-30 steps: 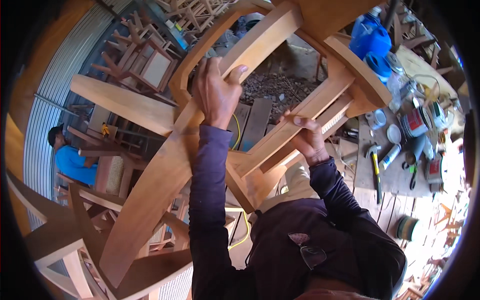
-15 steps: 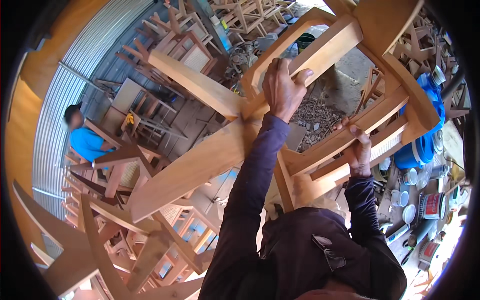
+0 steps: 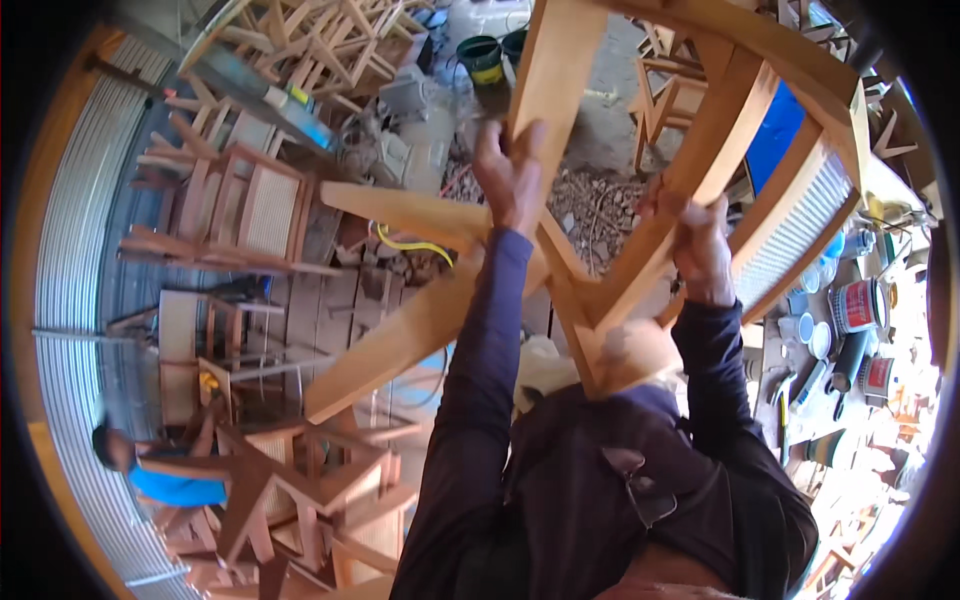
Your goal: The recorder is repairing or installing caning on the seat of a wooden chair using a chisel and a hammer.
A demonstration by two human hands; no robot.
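A bare wooden chair [image 3: 565, 65] with a woven cane panel [image 3: 800, 225] is held up in front of my chest, tilted, its legs spreading to the left. My left hand [image 3: 510, 180] is closed around one of its broad rails, the thumb lying along the wood. My right hand [image 3: 700, 240] wraps a slimmer rail [image 3: 735, 130] beside the cane panel, with fingertips showing on the far side. Part of the chair runs past the top of the view.
At the lower left a person in a blue shirt [image 3: 180, 487] is among several wooden chairs [image 3: 270, 215]. Rubble [image 3: 590, 215] covers the floor ahead, with a dark green bucket [image 3: 480, 60] beyond. Tubs and a paint pail [image 3: 860, 305] crowd the right.
My view has swung to the right, so the person and the stacked chairs now appear lower at the left. The chair stays in both hands and has tilted more upright.
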